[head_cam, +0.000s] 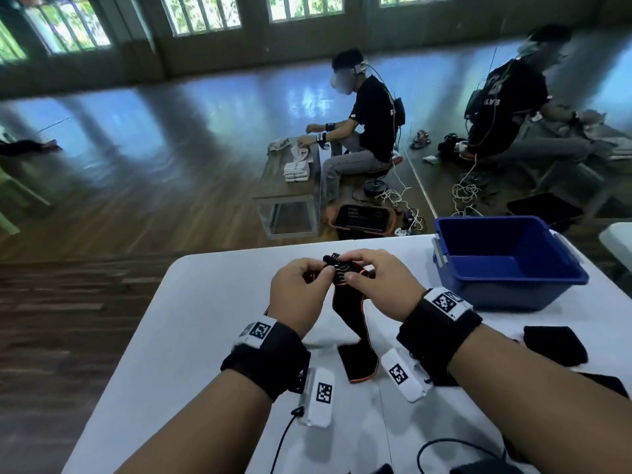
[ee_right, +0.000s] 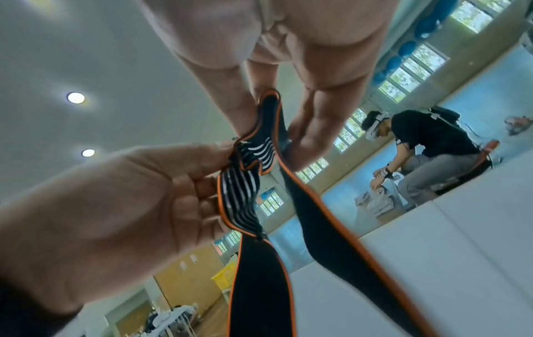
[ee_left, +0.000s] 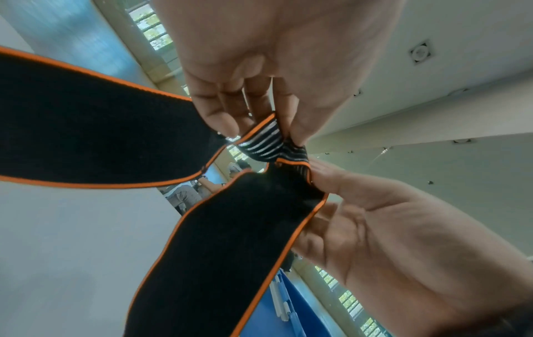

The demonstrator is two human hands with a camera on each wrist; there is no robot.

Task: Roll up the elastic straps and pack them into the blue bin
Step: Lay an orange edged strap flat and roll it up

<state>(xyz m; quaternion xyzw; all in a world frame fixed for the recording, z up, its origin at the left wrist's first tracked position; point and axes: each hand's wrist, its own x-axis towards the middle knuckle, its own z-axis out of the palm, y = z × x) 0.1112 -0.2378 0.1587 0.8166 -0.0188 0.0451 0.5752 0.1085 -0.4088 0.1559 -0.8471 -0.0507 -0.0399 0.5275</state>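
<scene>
A black elastic strap (head_cam: 355, 336) with orange edging hangs from both hands down to the white table (head_cam: 205, 319). My left hand (head_cam: 325, 272) pinches its striped upper end from the left, and my right hand (head_cam: 352, 273) pinches the same end from the right. In the left wrist view the left hand (ee_left: 259, 130) grips the striped part while two lengths of the strap (ee_left: 86, 127) spread downward. The right wrist view has the right hand (ee_right: 274, 127) holding a crumpled fold of the strap (ee_right: 259, 285). The blue bin (head_cam: 496, 241) stands at the table's far right, nothing visible inside.
More black straps (head_cam: 554, 343) lie on the table to the right of my right wrist, just in front of the bin. A black cable (head_cam: 284, 439) runs along the near edge. The table's far edge is just beyond my hands. Another person (head_cam: 369, 114) sits at a bench further off.
</scene>
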